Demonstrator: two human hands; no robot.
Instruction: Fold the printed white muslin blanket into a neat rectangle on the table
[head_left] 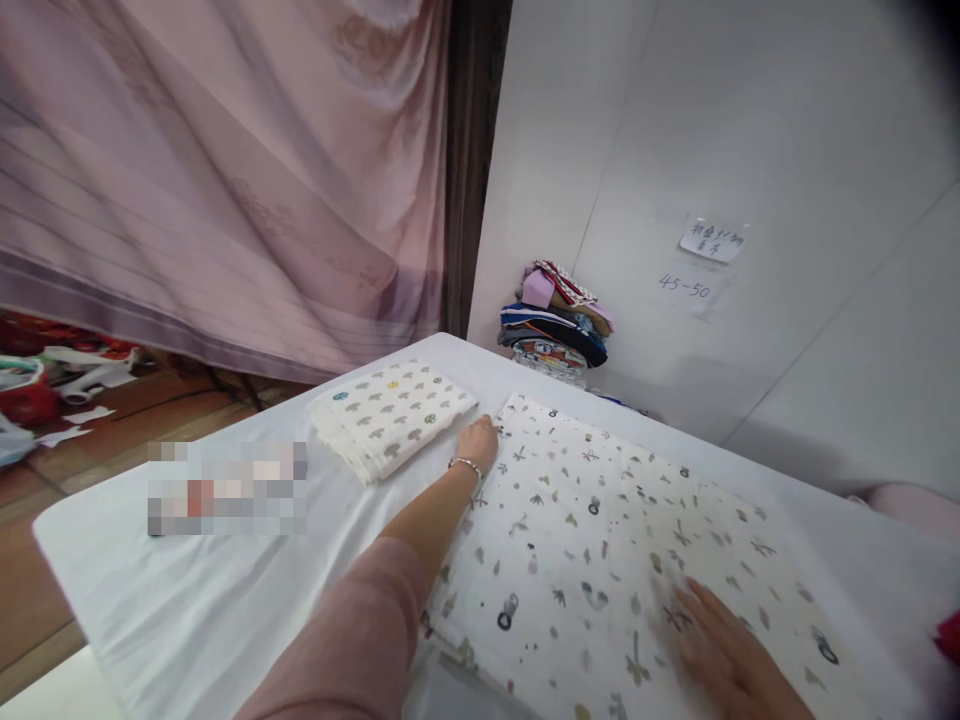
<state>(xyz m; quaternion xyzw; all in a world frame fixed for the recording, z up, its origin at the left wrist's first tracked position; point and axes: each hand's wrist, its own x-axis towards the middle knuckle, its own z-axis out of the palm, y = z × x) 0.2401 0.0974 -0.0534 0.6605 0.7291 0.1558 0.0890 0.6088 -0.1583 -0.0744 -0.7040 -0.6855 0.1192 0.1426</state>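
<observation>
A white cloth with small plant and animal-like prints [555,530] lies spread in a flat rectangle on the white-covered table [247,600]. At its far left corner is my left hand [478,445], a bracelet on the wrist, with fingers curled closed on the cloth's edge; the fingertips are partly hidden. My right hand [724,645] rests palm down over the near right part of the same cloth, fingers stretched out and slightly blurred. Left of my left hand sits a folded cream cloth with grey mushroom-like prints [401,410].
A pixelated patch [229,490] covers something on the table's left side. Folded fabrics [559,320] are stacked beyond the far edge, against a white wall [675,130] with paper notes [709,240]. A pink curtain [262,170] hangs at the back left. Red containers [30,390] stand on the floor.
</observation>
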